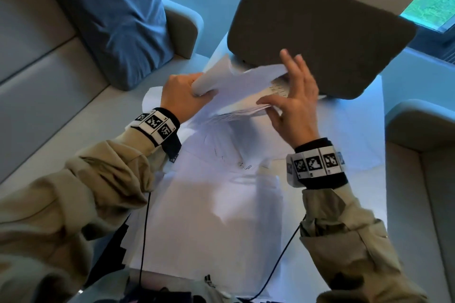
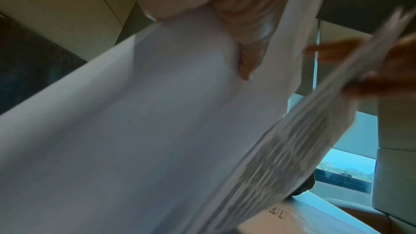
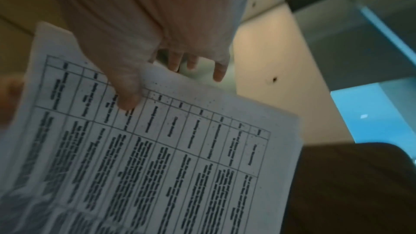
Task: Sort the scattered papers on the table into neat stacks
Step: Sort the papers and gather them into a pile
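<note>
A bundle of white papers (image 1: 236, 91) is lifted off the table (image 1: 357, 135) and fans out loosely. My left hand (image 1: 184, 98) grips its left end, fingers curled round the sheets (image 2: 157, 131). My right hand (image 1: 290, 101) holds the right end: the thumb (image 3: 128, 99) presses on a sheet printed with a table (image 3: 168, 157), and the straight fingers (image 3: 219, 72) lie behind the edge. More loose white sheets (image 1: 216, 204) lie overlapping on the table below my wrists.
A grey padded panel (image 1: 320, 32) stands on the table just beyond the bundle. A blue cushion (image 1: 118, 19) leans on the bench (image 1: 37, 81) at the left. An armrest (image 1: 423, 130) is at the right. Black cables (image 1: 144, 229) hang from both sleeves.
</note>
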### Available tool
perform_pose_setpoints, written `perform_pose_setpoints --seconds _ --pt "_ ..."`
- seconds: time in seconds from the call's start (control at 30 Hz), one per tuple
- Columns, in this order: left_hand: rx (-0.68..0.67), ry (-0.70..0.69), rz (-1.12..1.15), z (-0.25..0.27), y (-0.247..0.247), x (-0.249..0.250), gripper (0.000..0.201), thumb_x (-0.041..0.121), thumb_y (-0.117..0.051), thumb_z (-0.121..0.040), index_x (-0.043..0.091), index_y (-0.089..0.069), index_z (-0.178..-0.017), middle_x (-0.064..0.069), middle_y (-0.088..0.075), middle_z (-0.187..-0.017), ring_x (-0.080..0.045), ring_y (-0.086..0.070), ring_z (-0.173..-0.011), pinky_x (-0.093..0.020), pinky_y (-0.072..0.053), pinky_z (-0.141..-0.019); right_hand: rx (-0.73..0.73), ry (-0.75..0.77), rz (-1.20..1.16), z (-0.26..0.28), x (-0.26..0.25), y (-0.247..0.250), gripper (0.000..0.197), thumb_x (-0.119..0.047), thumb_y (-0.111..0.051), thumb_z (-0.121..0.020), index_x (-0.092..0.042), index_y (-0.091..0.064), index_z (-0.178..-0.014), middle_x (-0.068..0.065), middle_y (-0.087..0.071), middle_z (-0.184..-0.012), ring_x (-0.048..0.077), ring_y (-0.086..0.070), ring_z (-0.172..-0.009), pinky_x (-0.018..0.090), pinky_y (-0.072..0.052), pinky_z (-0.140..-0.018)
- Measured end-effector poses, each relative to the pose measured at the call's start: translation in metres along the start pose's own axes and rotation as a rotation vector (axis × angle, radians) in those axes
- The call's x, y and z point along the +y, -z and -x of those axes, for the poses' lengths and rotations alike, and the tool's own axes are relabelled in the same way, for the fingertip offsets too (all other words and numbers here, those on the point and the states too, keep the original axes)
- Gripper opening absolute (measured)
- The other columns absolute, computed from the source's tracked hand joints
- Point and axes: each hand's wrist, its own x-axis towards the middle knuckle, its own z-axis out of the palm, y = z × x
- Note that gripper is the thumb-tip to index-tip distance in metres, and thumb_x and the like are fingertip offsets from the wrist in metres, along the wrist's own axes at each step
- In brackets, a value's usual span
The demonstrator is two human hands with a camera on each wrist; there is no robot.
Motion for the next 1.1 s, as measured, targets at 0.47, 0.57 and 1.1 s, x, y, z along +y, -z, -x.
perform_pose_setpoints --seconds 0.47,0.57,1.1 --pt "-0.178 0.047 0.282 0.006 -0.017 0.008 0.06 0.065 -0.077 -0.057 0.012 -0.067 -0.082 -0.015 -0.066 -0.074 -0.01 -0.047 -0.063 -0.042 -0.051 -0.063 -0.079 -0.182 -0.255 -0.007 0.019 0.042 0.017 -0.013 -0.065 -0.08 -0.016 -0.075 -0.093 0.001 -0.072 -0.09 0.021 -0.068 -0.08 0.033 -0.052 -0.076" --pt "-0.177 0.109 0.139 0.001 -0.005 -0.017 0.062 0.077 -0.072 -0.048 0.023 -0.062 -0.077 0.004 -0.058 -0.062 -0.013 -0.046 -0.061 -0.037 -0.047 -0.063 -0.011 -0.318 -0.364 0.003 0.032 0.057 0.016 -0.014 -0.068 -0.083 -0.012 -0.074 -0.097 -0.018 -0.07 -0.088 0.003 -0.066 -0.08 0.024 -0.052 -0.078" --pt "-0.211 0.492 0.436 0.03 -0.018 -0.032 0.05 0.008 -0.09 -0.053 0.016 -0.064 -0.095 0.004 -0.069 -0.093 -0.002 -0.066 -0.082 -0.024 -0.055 -0.077 0.334 -0.846 -0.713 0.09 0.044 0.044 0.019 -0.006 -0.068 -0.084 -0.024 -0.066 -0.084 -0.023 -0.068 -0.072 -0.005 -0.06 -0.068 0.015 -0.051 -0.064"
